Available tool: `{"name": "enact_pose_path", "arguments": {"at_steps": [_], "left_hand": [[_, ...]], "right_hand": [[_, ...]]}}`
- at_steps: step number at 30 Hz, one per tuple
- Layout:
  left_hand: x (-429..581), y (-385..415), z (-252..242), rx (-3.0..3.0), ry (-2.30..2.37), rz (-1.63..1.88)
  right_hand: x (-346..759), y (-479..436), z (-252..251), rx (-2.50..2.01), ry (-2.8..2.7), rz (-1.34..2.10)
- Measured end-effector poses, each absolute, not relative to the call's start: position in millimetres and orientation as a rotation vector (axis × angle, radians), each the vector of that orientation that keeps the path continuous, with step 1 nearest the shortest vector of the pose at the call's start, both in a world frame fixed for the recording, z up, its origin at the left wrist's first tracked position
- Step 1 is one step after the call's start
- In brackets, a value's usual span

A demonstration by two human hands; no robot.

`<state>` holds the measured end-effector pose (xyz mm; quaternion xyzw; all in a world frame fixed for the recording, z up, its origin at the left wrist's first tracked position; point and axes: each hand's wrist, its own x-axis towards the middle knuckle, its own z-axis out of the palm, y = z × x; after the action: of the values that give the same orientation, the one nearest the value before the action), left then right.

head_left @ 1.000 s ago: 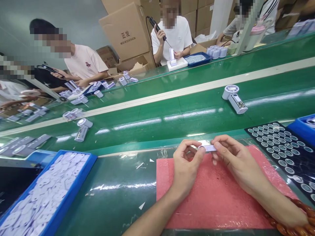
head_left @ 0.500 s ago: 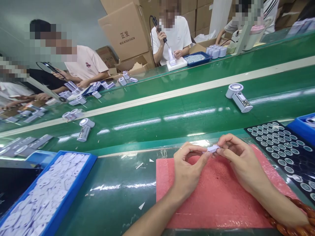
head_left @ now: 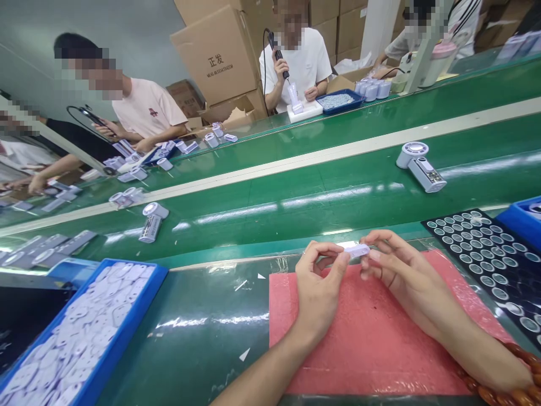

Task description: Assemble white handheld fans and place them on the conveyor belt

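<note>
A small, elongated pale lilac plastic part (head_left: 357,250) is held above the far edge of the red mat (head_left: 363,338). Thumb and forefinger of my left hand (head_left: 321,287) pinch its left end. At the other end is my right hand (head_left: 406,270), fingers curved and apart, with the fingertips close to the part's tip. Whether they touch it I cannot tell.
To the left, a blue tray (head_left: 158,279) is full of flat lilac parts. A black sheet with round rings (head_left: 486,254) lies right of the mat. Handheld fan bodies (head_left: 426,173) lie on the green belt (head_left: 253,197). Several co-workers sit opposite.
My left hand has moved slightly left with the plastic part, which shows more of its length. My right hand's fingers have loosened from its end. The fan bodies have shifted slightly right in view.
</note>
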<state>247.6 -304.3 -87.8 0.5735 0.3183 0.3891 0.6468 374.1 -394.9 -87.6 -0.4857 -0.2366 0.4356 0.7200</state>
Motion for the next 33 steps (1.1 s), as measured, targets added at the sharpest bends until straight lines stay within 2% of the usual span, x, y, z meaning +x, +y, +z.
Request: {"name": "enact_pose_path", "arguments": {"at_steps": [9,12,17,20,27,33], "left_hand": [[246.2,-305.4,-88.4,1.310,0.684,0.886],[244.7,-304.3,-89.3,1.328,0.687,0.935],[244.2,-300.5,-92.4,1.360,0.597,0.986],[244.7,-299.2,-93.9,1.341,0.561,0.998],[244.1,-302.2,-91.6,1.312,0.635,0.995],[242.9,-302.6,-92.4,1.347,0.670,0.893]], "right_hand": [[375.9,-397.0,-86.3,-1.012,-0.578,0.965],[371.7,-398.9,-89.0,-1.128,-0.768,0.710],[364.7,-402.5,-96.3,-1.311,-1.277,0.011],[362.7,-401.4,-94.9,-1.270,-1.455,-0.172],[362.9,-400.9,-96.8,-1.326,-1.370,-0.154],[365.7,-397.7,-98.2,-1.513,-1.243,0.139]]}}
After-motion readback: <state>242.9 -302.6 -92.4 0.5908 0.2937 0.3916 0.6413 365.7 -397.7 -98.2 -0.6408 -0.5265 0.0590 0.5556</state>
